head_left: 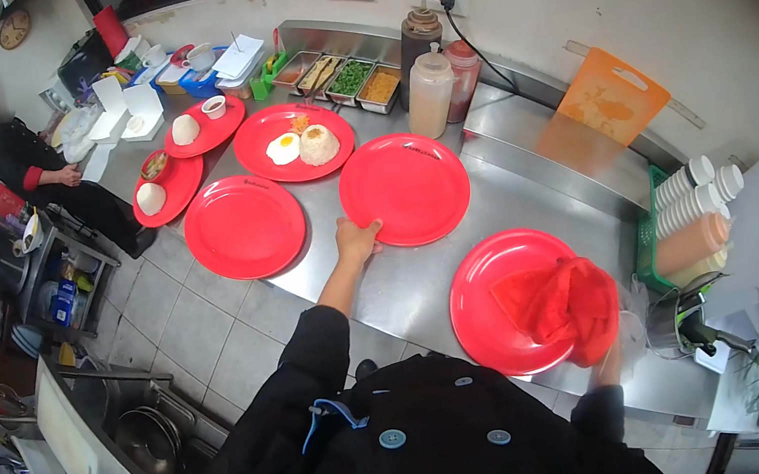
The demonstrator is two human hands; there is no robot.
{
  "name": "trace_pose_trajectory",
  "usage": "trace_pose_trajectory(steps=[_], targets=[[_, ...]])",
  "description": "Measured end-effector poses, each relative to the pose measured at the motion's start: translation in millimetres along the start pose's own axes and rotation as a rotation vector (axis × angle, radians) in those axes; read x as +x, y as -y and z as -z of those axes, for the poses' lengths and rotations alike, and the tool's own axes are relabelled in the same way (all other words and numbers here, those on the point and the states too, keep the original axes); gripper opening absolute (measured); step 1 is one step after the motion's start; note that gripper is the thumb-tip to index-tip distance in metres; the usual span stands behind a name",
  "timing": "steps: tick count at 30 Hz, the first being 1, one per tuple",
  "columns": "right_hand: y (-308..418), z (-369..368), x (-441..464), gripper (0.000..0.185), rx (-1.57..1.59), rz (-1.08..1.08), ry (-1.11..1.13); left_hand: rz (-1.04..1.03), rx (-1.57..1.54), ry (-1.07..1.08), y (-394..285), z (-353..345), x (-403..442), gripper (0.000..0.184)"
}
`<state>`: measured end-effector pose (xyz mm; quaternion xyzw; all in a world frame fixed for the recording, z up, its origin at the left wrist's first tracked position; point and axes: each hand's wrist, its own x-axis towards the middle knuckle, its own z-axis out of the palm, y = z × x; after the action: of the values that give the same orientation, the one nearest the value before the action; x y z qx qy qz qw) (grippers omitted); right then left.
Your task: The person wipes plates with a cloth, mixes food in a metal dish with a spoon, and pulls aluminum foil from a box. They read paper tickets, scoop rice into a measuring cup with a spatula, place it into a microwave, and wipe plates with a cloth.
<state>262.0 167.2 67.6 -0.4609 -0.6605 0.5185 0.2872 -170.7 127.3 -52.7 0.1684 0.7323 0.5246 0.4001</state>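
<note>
My left hand (pixel 359 239) grips the near left rim of an empty red plate (pixel 405 190) on the steel counter (pixel 390 296). To the right, a red cloth (pixel 568 300) lies bunched on another red plate (pixel 476 296). My right hand (pixel 608 365) is at the cloth's lower edge, mostly hidden under it, so its fingers cannot be made out. Left of my left hand sits a further bare red plate (pixel 246 227). Behind it, a red plate (pixel 257 149) holds a fried egg (pixel 284 148) and a rice mound (pixel 319 144).
Smaller plates with rice (pixel 185 129) stand at the back left. Topping trays (pixel 349 78) and sauce bottles (pixel 430 91) line the wall. A green basket of cups (pixel 646 241) and a utensil holder (pixel 665 329) are at right. A co-worker (pixel 31 161) stands far left.
</note>
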Motion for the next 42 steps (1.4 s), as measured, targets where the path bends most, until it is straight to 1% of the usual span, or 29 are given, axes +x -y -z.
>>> trace_pose_trajectory(steps=[1, 3, 4, 6, 10, 12, 14, 15, 17, 19, 20, 22, 24, 25, 27, 28, 29, 31, 33, 35, 37, 38, 39, 40, 41, 42], targets=[[0, 6, 1, 0.092, -0.120, 0.021, 0.021, -0.003, 0.001, 0.001, -4, -5, -5, 0.047], [1, 13, 4, 0.095, -0.357, 0.081, 0.076, -0.086, -0.413, -0.114, -18, -19, -28, 0.038], [1, 15, 9, 0.096, -0.473, 0.115, 0.108, -0.092, -0.417, -0.116, -19, -20, -36, 0.038], [1, 12, 24, 0.099, -0.670, 0.190, 0.175, -0.143, -0.757, -0.120, -17, -14, -55, 0.034], [-8, -10, 58, 0.104, -0.916, 0.332, 0.314, -0.219, -0.854, -0.201, -8, 32, -107, 0.041], [-8, -27, 56, 0.106, -0.966, 0.356, 0.357, -0.271, -0.895, -0.217, 3, 56, -134, 0.045], [2, -40, 44, 0.115, -1.017, 0.401, 0.401, -0.313, -0.904, -0.265, -3, 77, -167, 0.048], [-2, -54, 37, 0.115, -1.013, 0.431, 0.417, -0.337, -0.899, -0.280, -4, 85, -183, 0.051], [-9, -82, 28, 0.109, -1.230, 0.441, 0.549, -0.387, -0.916, -0.364, 0, 97, -205, 0.051], [-17, -101, 41, 0.100, -1.149, 0.576, 0.505, -0.426, -0.950, -0.467, 7, 103, -213, 0.049], [-7, -113, 53, 0.091, -1.096, 0.645, 0.475, -0.455, -0.953, -0.469, 3, 108, -208, 0.049], [-13, -137, 101, 0.086, -1.004, 0.840, 0.477, -0.502, -0.946, -0.584, 12, 106, -214, 0.043], [-10, -165, 139, 0.079, -0.856, 0.864, 0.471, -0.538, -0.902, -0.670, 8, 107, -206, 0.035], [2, -176, 148, 0.073, -0.826, 0.788, 0.477, -0.565, -0.864, -0.703, 4, 108, -203, 0.035], [-26, -201, 209, 0.062, -0.736, 0.871, 0.458, -0.611, -0.789, -0.753, -11, 112, -195, 0.037], [-14, -213, 221, 0.059, -0.478, 0.682, 0.428, -0.632, -0.757, -0.771, -18, 112, -193, 0.039], [0, -224, 233, 0.056, -0.223, 0.496, 0.381, -0.612, -0.759, -0.769, -22, 109, -193, 0.039], [58, -242, 208, 0.052, 0.241, 0.566, 0.374, -0.672, -0.747, -0.765, -40, 109, -189, 0.043], [144, -243, 143, 0.050, -0.193, 0.885, 0.328, -0.686, -0.686, -0.764, -56, 96, -184, 0.042], [180, -260, 98, 0.051, -0.849, 1.206, 0.211, -0.686, -0.615, -0.747, -72, 81, -184, 0.042], [181, -278, 64, 0.051, -0.959, 1.293, 0.403, -0.747, -0.443, -0.827, -92, 68, -185, 0.040], [168, -274, 63, 0.051, -0.968, 1.287, 0.397, -0.735, -0.510, -0.796, -98, 75, -187, 0.039], [147, -271, 64, 0.051, -0.935, 1.364, 0.469, -0.739, -0.517, -0.791, -99, 79, -188, 0.039], [130, -270, 69, 0.052, -0.897, 1.437, 0.544, -0.759, -0.557, -0.729, -98, 83, -191, 0.038], [121, -267, 89, 0.053, -0.859, 1.340, 0.426, -0.774, -0.591, -0.667, -98, 84, -194, 0.038], [117, -260, 110, 0.053, -0.822, 1.239, 0.317, -0.747, -0.503, -0.645, -101, 81, -203, 0.037]])
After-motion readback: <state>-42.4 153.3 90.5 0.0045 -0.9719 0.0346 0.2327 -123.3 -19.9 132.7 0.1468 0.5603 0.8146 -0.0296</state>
